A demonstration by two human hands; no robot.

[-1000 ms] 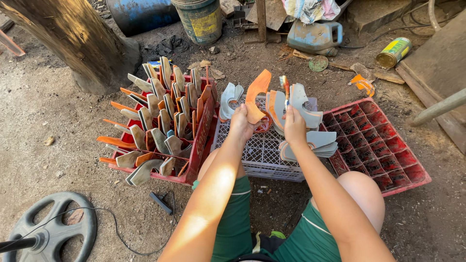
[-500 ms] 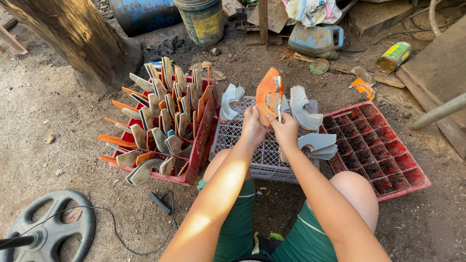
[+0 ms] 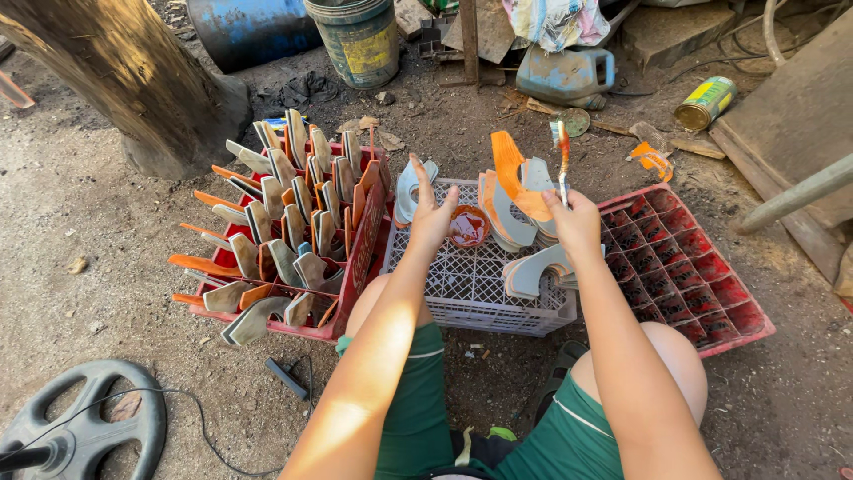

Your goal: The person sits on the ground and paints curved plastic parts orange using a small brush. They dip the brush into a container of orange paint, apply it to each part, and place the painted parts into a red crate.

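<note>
Dirt yard, right hand point(image 3: 576, 224) gripping brush point(image 3: 562, 160)

Sunlit outdoor dirt ground point(image 3: 107, 293) with a thick tree trunk point(image 3: 115, 71) at ten o'clock, a blue barrel point(image 3: 253, 31) and bucket point(image 3: 360, 40) at twelve, wooden planks point(image 3: 791, 107) at two.

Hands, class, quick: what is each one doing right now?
Left hand: open, fingers spread, holding nothing, above the white crate near the small bowl of orange paint.
Right hand: closed on a brush.
</note>
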